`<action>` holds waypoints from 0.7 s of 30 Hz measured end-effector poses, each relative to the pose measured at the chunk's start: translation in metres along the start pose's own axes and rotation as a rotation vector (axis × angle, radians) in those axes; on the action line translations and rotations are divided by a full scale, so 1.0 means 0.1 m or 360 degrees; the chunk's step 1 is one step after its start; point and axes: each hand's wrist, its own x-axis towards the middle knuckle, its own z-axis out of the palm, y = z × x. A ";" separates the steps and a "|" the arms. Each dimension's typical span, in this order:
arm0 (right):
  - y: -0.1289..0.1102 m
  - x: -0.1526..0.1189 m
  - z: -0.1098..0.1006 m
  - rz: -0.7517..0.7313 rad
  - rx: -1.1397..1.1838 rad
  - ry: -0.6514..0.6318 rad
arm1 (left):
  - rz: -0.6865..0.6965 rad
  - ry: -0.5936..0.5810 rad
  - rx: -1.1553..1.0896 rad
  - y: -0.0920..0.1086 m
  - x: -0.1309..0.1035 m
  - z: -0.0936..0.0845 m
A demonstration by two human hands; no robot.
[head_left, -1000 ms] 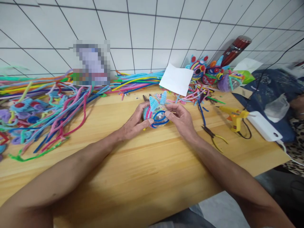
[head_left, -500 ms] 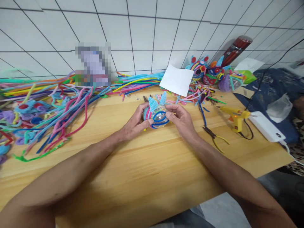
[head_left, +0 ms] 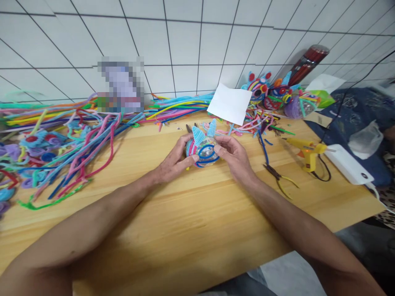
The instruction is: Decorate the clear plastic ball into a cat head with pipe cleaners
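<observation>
Head view: decorated ball (head_left: pixel 206 152) sits between both hands above the desk (head_left: pixel 173 234), right of the left hand (head_left: pixel 176 159), left of the right hand (head_left: pixel 233 154). Both grips clamped on it from opposite sides, thumbs on the near face; neither hand nearer. Roughly round, no clear long axis; ears point up and away. Counts: 1 ball in grip, 2 light-blue ears (head_left: pixel 198 135), 3 similar balls (head_left: pixel 258 90) back right, 1 glue gun (head_left: pixel 308 153), 1 pliers (head_left: pixel 277 174), 1 flask (head_left: pixel 308 66). Pipe cleaners (head_left: pixel 182 108): too tangled to count.

White tiled wall (head_left: pixel 185 41), dark grout lines, pale wooden table (head_left: pixel 173 230), soft light
</observation>
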 end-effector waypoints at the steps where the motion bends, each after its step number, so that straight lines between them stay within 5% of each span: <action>1: 0.00 0.00 0.00 -0.0002 -0.0003 -0.0001 | -0.0003 0.0001 0.0006 0.00 0.00 0.00; 21: -0.03 -0.01 -0.01 0.0008 -0.0040 0.0020 | 0.0044 -0.0008 0.0073 -0.01 -0.01 -0.01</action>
